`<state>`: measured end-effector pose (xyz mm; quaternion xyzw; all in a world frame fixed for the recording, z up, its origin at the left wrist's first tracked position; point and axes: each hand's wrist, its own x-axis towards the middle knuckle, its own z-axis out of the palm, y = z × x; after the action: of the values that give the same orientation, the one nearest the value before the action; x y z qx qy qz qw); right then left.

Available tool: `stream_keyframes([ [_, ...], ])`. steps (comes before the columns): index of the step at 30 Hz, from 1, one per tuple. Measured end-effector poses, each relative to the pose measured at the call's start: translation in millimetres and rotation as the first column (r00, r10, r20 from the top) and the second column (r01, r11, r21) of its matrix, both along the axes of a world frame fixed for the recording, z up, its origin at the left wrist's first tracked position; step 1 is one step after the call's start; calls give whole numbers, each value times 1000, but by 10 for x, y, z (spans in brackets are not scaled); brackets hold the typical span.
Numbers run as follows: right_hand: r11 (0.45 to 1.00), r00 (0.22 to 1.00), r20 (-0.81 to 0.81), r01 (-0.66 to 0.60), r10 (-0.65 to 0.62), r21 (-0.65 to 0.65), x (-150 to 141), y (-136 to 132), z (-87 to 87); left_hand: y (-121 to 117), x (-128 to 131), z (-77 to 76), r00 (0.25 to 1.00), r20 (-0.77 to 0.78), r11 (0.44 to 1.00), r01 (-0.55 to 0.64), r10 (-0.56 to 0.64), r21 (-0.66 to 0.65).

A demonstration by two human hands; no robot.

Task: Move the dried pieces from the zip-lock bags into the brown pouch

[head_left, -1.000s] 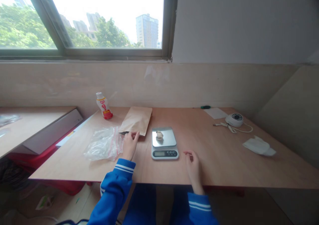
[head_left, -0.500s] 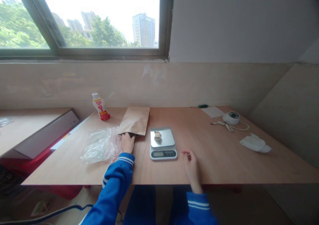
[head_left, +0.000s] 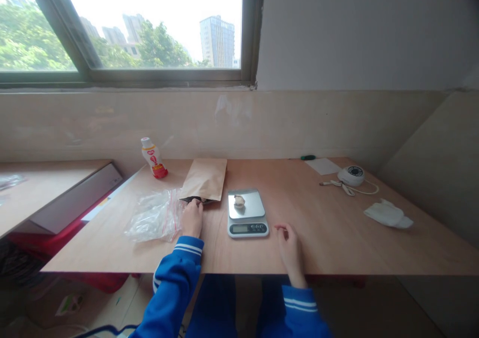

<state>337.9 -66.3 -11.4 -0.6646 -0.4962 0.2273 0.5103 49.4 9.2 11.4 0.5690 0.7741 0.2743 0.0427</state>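
A brown paper bag (head_left: 205,178) lies flat on the wooden table (head_left: 329,228), its open mouth facing me. My left hand (head_left: 192,217) has its fingertips at that mouth, fingers bent together on the bag's edge. Right of it stands a small digital kitchen scale (head_left: 247,212) with a pale lump (head_left: 239,200) on its steel plate. My right hand (head_left: 289,245) rests on the table near the front edge, just right of the scale, fingers loosely curled and holding nothing I can see.
A crumpled clear zip bag (head_left: 153,215) lies left of my left hand. A small red-and-white bottle (head_left: 153,158) stands at the back left. Far right are a white round device with a cord (head_left: 351,175), a paper sheet (head_left: 322,166), a green pen (head_left: 308,157) and a white cloth (head_left: 388,214).
My left hand has pushed forward from beside the bag's mouth so its fingertips are at the opening. The right hand has stayed almost still.
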Motion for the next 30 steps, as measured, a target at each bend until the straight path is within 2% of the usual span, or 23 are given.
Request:
stream_keyframes([
  [9,1000,1000,8,-26,26,4,8,-4,-50,80,63,-60,988,-88,987,-120,130,108],
  [14,999,999,16,-34,35,-21,14,-5,-56,76,107,-185,968,-210,967,-81,133,240],
  [18,999,999,8,-33,34,-27,8,-4,-50,110,95,-214,968,-228,974,-57,108,220],
  [25,999,1000,11,-26,27,-33,3,2,-25,136,63,-167,970,-205,971,-81,128,224],
  [30,999,999,14,-31,31,-34,11,-7,-28,25,127,-109,960,-191,960,-157,204,234],
])
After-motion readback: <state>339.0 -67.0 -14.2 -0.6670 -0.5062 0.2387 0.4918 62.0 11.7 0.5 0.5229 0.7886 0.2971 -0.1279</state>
